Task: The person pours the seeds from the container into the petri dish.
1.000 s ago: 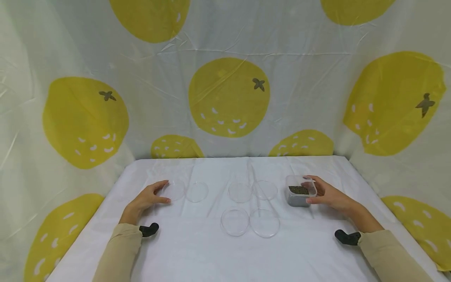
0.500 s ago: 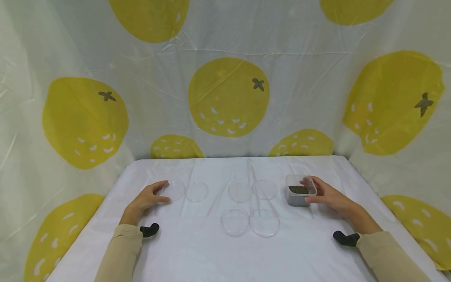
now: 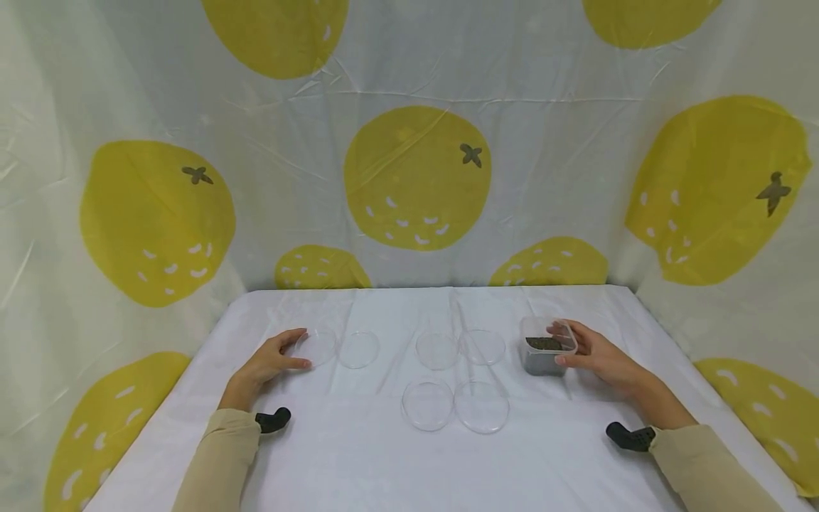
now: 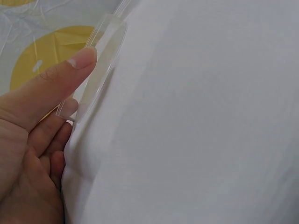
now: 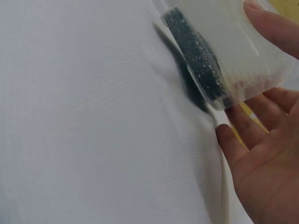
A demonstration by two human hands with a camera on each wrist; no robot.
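Head view: Far left, our left hand [image 3: 269,359] is pinching a dish [image 3: 318,348]; far right, our right hand [image 3: 598,357] is gripping a tub [image 3: 542,365]. We're seemingly securing both; lifting is likely calling for levelness.

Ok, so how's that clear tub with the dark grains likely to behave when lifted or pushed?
The clear tub probably resists tipping when pushed, since its dark grains lie low. Its smooth-looking plastic may be slightly slippery. The top looks open, so a sharp tilt could spill them.
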